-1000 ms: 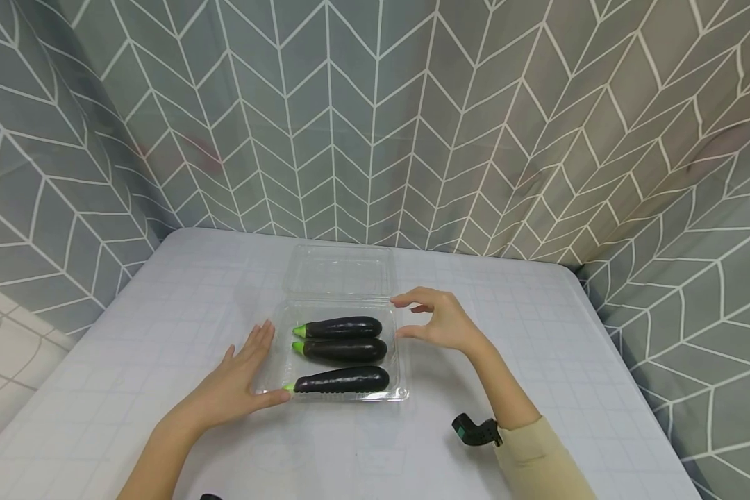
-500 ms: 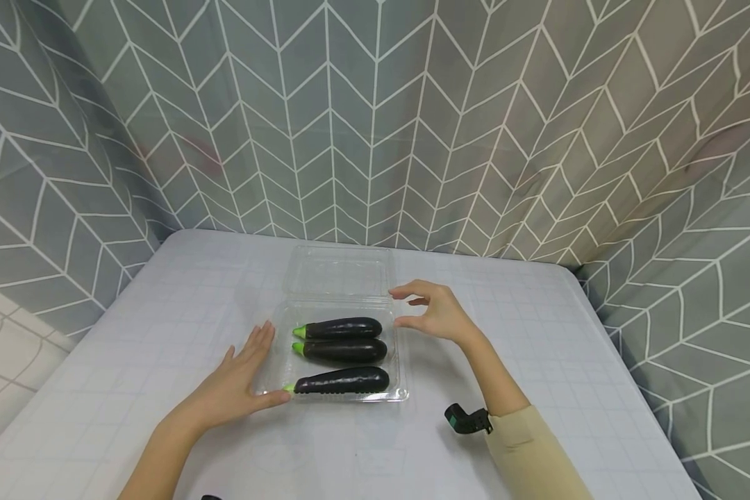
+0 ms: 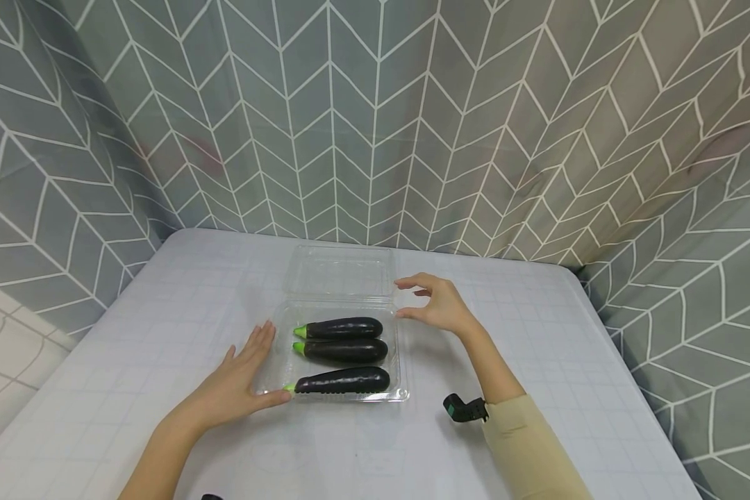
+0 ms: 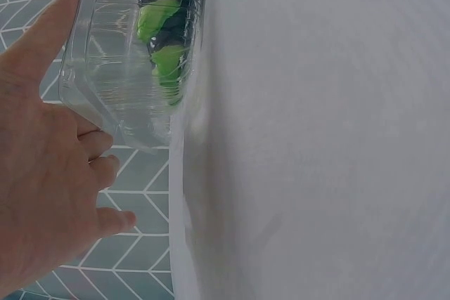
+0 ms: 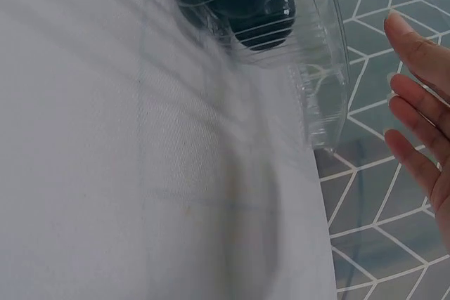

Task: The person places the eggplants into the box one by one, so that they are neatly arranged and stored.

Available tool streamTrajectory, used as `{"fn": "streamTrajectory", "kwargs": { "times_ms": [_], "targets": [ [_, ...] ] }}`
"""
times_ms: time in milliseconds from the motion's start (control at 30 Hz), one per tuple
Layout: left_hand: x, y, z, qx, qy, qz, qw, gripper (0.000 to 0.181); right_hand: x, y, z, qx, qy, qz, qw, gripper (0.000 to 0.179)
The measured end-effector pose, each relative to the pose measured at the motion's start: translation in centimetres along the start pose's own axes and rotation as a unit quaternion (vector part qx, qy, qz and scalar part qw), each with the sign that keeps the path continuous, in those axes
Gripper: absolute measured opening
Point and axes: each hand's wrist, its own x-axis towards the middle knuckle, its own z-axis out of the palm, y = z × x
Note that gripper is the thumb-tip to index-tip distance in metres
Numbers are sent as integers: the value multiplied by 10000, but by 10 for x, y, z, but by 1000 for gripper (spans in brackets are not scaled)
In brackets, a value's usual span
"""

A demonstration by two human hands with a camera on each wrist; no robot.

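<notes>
Right now the clear box point(image 3: 340, 347) sits mid-table point(image 3: 162, 305), its lid point(image 3: 340, 269) flung back flat on the far side. Three aubergines point(image 3: 344, 353) lie inside, long axes running left to right, green stems to the left. The left hand point(image 3: 234, 385) lies flat, fingers straight and together, against the box's left wall. The right hand point(image 3: 434, 305) hovers at the far right corner, fingers loosely curved and holding nothing; the lid's edge lies just left of its fingertips, so it is the nearer one.

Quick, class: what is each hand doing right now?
Left hand: open, flat against the clear tray.
Right hand: open, holding nothing, by the lid.
</notes>
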Motion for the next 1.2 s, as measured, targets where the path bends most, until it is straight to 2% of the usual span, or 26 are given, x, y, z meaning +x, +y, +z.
{"fn": "streamTrajectory", "kwargs": {
  "times_ms": [500, 767, 1200],
  "targets": [
    [0, -3, 2, -2, 10, -33, 10000, 113, 5, 22, 3, -243, -35, 330, 9992, 56],
    [1, -2, 2, -35, -22, -59, 10000, 113, 8, 25, 4, -225, -222, 631, 9975, 57],
    [1, -3, 2, 4, -31, -58, 10000, 114, 13, 32, 7, -855, -583, 1020, 9894, 66]
  ]
}}
